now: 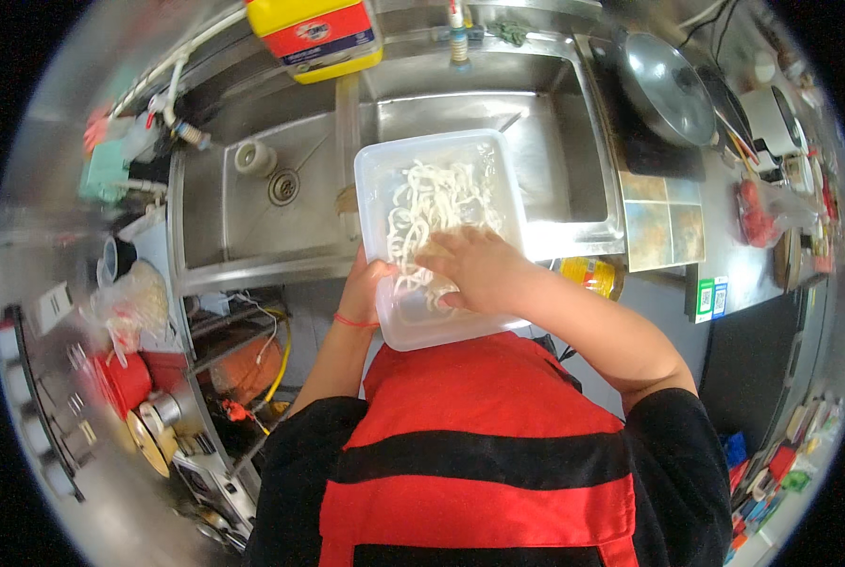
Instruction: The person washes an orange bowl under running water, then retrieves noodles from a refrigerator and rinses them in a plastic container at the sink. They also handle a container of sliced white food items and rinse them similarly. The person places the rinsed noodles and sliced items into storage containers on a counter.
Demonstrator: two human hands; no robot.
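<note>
A translucent white plastic container [387, 322] is tilted in front of my apron, over the sink's front edge. Pale, curly noodle-like strips [429, 195] lie in it; their exact kind is unclear. My left hand [365, 287], with a red cord at the wrist, grips the container's left wall. My right hand [482, 269] reaches in from the right, palm down and fingers apart, touching the strips. Its fingertips are slightly blurred, and I see nothing held between them.
Beyond the container is a two-basin stainless steel sink [351, 266]. A yellow jug [319, 42] stands behind it, and a white cup-like object [256, 157] lies in the left basin. To the right are a lidded wok [667, 88] and a tiled board [663, 223].
</note>
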